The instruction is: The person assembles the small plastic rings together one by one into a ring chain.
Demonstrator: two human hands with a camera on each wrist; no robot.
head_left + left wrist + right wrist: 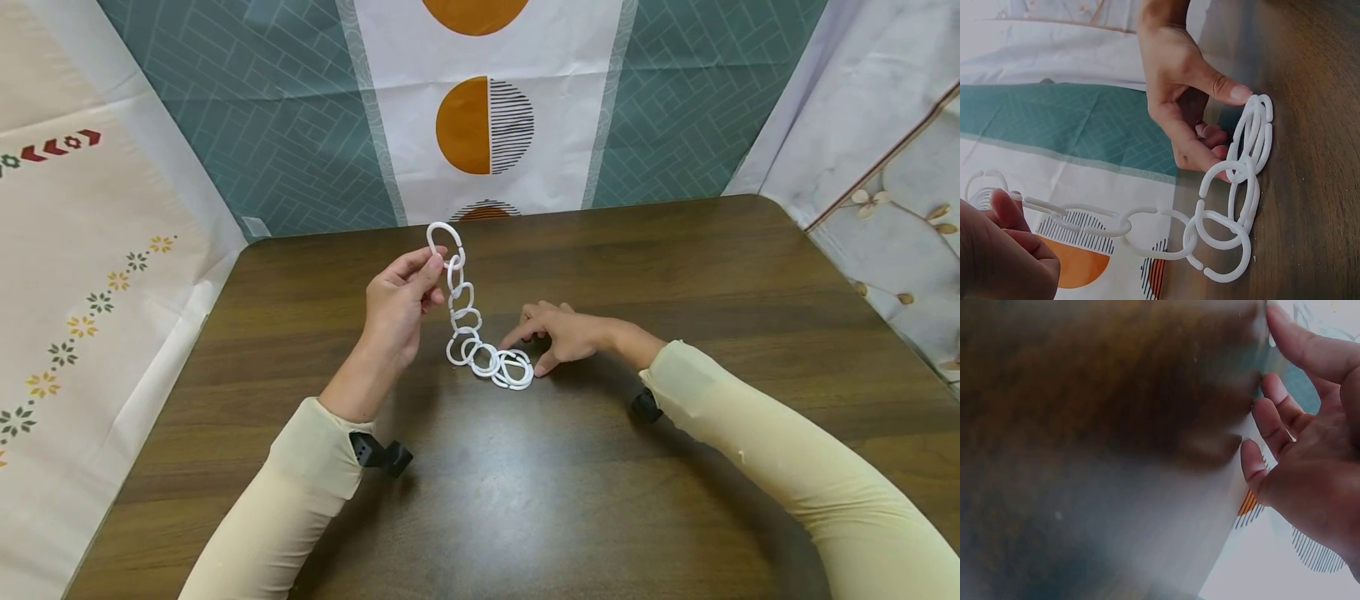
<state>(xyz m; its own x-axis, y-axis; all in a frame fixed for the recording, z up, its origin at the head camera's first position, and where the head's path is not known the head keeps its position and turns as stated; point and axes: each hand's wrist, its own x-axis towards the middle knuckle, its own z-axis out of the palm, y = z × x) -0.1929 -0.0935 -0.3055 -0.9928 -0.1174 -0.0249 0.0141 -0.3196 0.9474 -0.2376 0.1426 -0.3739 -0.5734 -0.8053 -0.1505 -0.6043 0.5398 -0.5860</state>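
Observation:
A chain of white plastic C-shaped links (467, 319) hangs from my left hand (397, 304) down to the wooden table. My left thumb and fingers pinch it near its top, just below the raised end link (446, 236). Its lower links (513, 379) lie overlapped in a small pile on the table. My right hand (566, 333) is low beside this pile, thumb and index finger at opposite edges of the links, the other fingers loosely bent. In the left wrist view, the right thumb tip touches the top of the piled links (1263, 134).
The brown wooden table (487, 500) reaches to a patterned cloth (300, 125) hanging behind its far edge. A light cloth with printed flowers (82, 275) hangs on the left, another floral cloth (900, 192) on the right. Dark wrist cameras (381, 454) sit at both cuffs.

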